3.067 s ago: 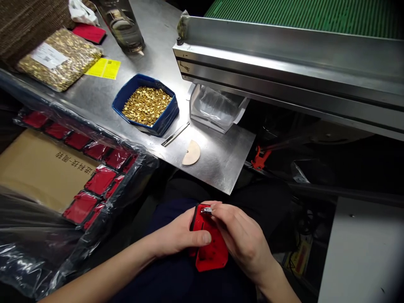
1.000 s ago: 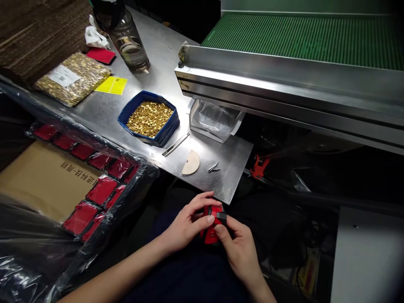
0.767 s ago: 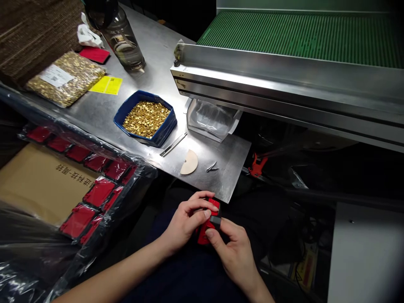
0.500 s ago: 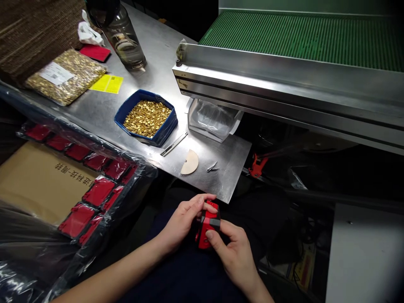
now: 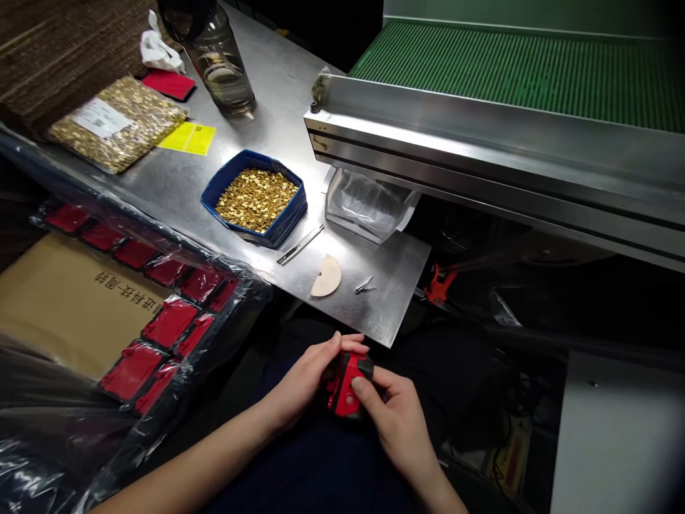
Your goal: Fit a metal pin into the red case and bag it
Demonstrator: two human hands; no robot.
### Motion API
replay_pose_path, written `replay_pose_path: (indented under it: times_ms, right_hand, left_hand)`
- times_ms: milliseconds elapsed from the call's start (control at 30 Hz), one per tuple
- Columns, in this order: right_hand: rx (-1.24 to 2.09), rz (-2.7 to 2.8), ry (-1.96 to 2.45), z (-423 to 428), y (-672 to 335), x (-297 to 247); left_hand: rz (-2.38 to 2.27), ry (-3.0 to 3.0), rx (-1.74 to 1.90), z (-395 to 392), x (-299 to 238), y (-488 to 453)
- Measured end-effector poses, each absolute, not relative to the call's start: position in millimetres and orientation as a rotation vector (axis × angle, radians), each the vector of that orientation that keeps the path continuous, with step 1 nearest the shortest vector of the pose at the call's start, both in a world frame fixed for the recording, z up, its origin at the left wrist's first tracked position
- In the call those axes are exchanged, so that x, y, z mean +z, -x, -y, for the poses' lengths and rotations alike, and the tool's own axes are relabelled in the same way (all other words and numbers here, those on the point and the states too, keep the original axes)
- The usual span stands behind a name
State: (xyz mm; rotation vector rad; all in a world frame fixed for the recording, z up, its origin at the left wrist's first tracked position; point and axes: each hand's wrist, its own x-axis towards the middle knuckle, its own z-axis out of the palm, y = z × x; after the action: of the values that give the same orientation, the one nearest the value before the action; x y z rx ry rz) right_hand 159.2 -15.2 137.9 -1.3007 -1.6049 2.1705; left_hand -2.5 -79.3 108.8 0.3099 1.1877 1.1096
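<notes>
A small red plastic part [image 5: 343,389] with a black end sits between both hands over my lap, below the table's front edge. My left hand [image 5: 302,380] curls round its left side, fingers over the top. My right hand [image 5: 394,412] grips it from the right, with the thumb pressed on its red face. A small metal clip [image 5: 362,286] lies on the steel table [image 5: 176,182] near the edge, beside a tan half-round piece [image 5: 326,276].
A blue tray of small gold parts [image 5: 256,199] stands mid-table, with a metal strip [image 5: 300,245] and a clear plastic bin [image 5: 369,205] beside it. A bagged tray of red parts [image 5: 160,321] lies at left. A green conveyor [image 5: 514,64] runs at right; a bottle [image 5: 217,50] stands behind.
Earlier my right hand held a small metal piece at the flat red part; that piece now lies on the table. The red part has been turned on end between both hands.
</notes>
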Motion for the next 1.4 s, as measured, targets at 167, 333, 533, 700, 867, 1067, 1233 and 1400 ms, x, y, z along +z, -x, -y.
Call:
replay_pose_path:
  times_ms: [167,333,533,700,867,1067,1233,1400]
  right_hand:
    - [2.338,1.173,1.282,5,-154,134]
    - [2.409,0.548,1.332,-5,-161,124]
    - [2.467,0.116,1.431,-14,-179,116]
    - [2.388,0.032,1.416,-13,-184,112]
    - [2.25,0.097,1.488,-11,-184,109]
    - [2.234,0.423,1.412,0,-174,110]
    - [2.387,0.312,1.249,6,-155,104]
    - [2.53,0.112,1.111,11,-140,104]
  left_hand:
    - [-1.074,-0.579,1.069,92,108,11]
    - [-1.135,-0.75,1.021,99,106,22]
    - [-1.284,-0.979,1.05,102,108,29]
    - [-1.398,-1.058,1.144,103,106,19]
    - [-1.606,-1.003,1.19,108,99,14]
    - [-1.553,-1.326,1.113,104,110,26]
    - [-1.525,-1.356,1.115,104,117,25]
    - [-1.358,-0.736,1.494,108,112,24]
